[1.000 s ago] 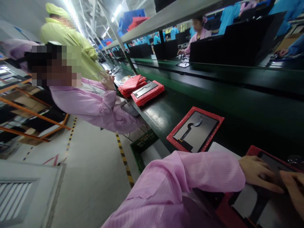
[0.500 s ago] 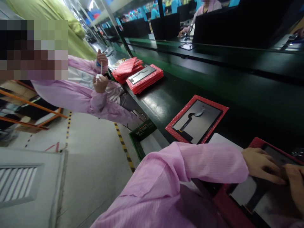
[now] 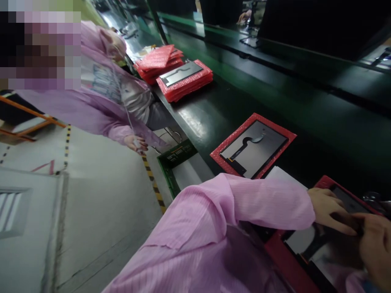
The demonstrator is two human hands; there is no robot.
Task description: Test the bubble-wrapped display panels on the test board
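At the lower right, a screen panel (image 3: 328, 252) with a dark flex cable rests on a red pad (image 3: 276, 254). My left hand (image 3: 330, 209) reaches over the panel from a pink sleeve, its thumb and fingertips bent toward its upper part. Close against those fingertips is my right hand (image 3: 377, 244), with fingers curled at the right edge. Whatever lies between the fingertips is too small and dark to make out. Another panel (image 3: 262, 144) with a curved cable lies on red bubble wrap (image 3: 220, 154) further up the table.
Stacked red bubble-wrap pads (image 3: 187, 87) carry a panel at the table's far left. White paper (image 3: 285, 176) lies beside my sleeve. A green crate (image 3: 169, 177) stands below the edge. A person in pink (image 3: 91, 110) is at the left.
The view has shifted slightly. My hands stay together over the panel. The person at the left has lowered a hand and leaned toward the table.
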